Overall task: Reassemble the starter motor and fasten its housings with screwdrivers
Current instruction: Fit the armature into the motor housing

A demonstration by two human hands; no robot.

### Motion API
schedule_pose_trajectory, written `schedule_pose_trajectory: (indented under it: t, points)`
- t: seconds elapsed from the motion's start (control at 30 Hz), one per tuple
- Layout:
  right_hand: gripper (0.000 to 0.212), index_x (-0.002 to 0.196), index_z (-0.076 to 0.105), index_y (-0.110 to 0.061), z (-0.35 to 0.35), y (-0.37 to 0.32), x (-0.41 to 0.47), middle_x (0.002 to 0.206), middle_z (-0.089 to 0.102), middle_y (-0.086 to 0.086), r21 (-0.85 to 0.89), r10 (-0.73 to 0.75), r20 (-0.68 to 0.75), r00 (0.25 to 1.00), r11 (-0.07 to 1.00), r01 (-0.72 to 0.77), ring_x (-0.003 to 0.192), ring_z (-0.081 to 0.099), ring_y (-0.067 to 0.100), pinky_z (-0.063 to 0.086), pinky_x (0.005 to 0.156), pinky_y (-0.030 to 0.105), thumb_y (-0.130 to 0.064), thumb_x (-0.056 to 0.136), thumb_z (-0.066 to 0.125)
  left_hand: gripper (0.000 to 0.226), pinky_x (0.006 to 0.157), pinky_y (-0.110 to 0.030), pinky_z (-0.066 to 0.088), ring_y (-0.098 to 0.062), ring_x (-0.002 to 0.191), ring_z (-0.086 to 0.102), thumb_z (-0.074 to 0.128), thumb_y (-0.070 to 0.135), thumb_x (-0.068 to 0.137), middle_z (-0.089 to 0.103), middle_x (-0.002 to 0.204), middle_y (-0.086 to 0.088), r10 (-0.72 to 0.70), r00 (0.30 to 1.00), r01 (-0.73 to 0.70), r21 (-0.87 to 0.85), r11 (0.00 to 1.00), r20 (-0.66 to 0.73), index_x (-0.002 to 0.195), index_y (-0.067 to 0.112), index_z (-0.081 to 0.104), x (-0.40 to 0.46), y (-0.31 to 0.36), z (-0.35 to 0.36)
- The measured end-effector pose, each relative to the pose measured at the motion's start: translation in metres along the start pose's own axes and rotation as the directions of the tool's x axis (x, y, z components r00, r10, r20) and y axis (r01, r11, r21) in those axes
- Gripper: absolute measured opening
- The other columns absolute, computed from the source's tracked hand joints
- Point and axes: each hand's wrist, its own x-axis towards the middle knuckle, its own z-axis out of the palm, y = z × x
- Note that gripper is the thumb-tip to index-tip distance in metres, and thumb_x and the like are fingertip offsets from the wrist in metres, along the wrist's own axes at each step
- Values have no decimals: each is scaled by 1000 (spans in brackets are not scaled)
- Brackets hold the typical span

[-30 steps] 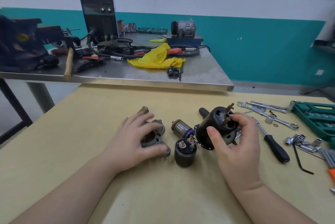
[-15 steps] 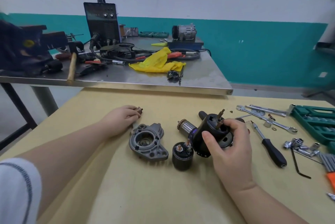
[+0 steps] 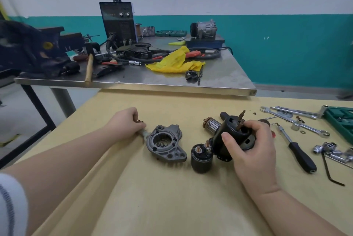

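My right hand [image 3: 250, 146] grips the black cylindrical motor housing [image 3: 229, 136], tilted, with brush leads sticking up from its end. The armature [image 3: 211, 125] with its copper commutator lies just behind it. A black solenoid [image 3: 200, 156] stands upright in front of the housing. The grey cast nose housing [image 3: 165, 143] lies flat on the yellow table [image 3: 172, 197]. Left of it, my left hand [image 3: 124, 123] curls around a small brown-tipped part [image 3: 141, 121], mostly hidden by the fingers.
A black-handled screwdriver [image 3: 298, 151] lies right of my right hand. Wrenches [image 3: 298, 119], sockets [image 3: 332, 150], a hex key [image 3: 330, 169] and a green tool case [image 3: 340, 121] sit at the right. Behind stands a steel bench [image 3: 219, 81] with a welder, hammer and yellow cloth.
My left hand left the grey nose housing and moved back left to close on the small part. My right hand kept hold of the black housing, turning it slightly.
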Motion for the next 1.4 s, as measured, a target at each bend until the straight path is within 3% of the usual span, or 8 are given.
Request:
schedule_pose_trajectory:
  t: [0.2,0.57,0.67,0.83,0.93,1.13,1.3,1.4]
  points:
    - [42,111,53,-40,-2,-2,-1,111,57,-25,16,-2,-45,999,1000,2,107,55,-8,36,93,3,-54,78,75,39,76,-34,59,-6,81,74,76,30,98,79,84,5,-40,998,19,-373,927,-48,130,21,57,-4,-4,-11]
    - [47,110,61,-26,-2,-1,-2,108,60,-6,-82,-24,33,999,996,27,106,54,-10,35,90,1,-48,75,82,27,74,-15,44,-1,99,65,83,24,90,71,107,17,21,998,-34,-250,968,-55,111,34,71,-29,-30,-16]
    - [46,104,63,-29,-3,1,-4,103,59,-17,-163,-19,96,995,986,35,104,56,-9,37,86,2,-28,71,96,45,94,-25,44,-10,116,59,79,18,89,60,130,13,201,979,-199,-89,976,13,128,34,63,-30,-23,-23]
    - [46,96,59,-35,-3,1,-4,100,58,-24,-172,37,107,994,985,-18,102,55,-11,37,78,5,-26,68,94,48,118,-34,36,-8,137,43,68,25,89,62,137,17,484,780,-613,325,720,398,136,32,68,-32,5,-31]
    - [48,95,58,-38,-4,1,-3,100,57,-26,-172,49,118,992,985,-28,101,54,-12,37,77,6,-25,67,94,28,106,-36,46,-14,128,53,66,28,92,71,115,12,435,808,-582,427,692,398,119,31,75,-27,18,-32]
    - [48,95,58,-37,-4,2,-3,100,57,-25,-169,45,128,991,985,-23,101,55,-10,37,77,4,-24,67,95,33,77,-34,53,-18,101,62,81,30,86,68,96,15,231,869,-395,333,856,437,111,33,59,-20,22,-37]
    - [45,97,60,-32,-5,3,-2,99,56,-24,-174,41,137,990,985,-16,101,55,-8,37,78,3,-25,68,94,51,94,-32,47,-15,118,53,75,37,88,51,135,10,301,840,-443,248,862,452,130,36,47,-32,34,-49]
    - [45,96,60,-33,-4,1,-2,99,57,-23,-173,38,144,989,985,-12,101,55,-6,38,78,6,-25,68,95,83,118,-28,32,-9,147,30,73,48,73,39,154,15,504,696,-627,90,774,512,148,44,39,-55,53,-43]
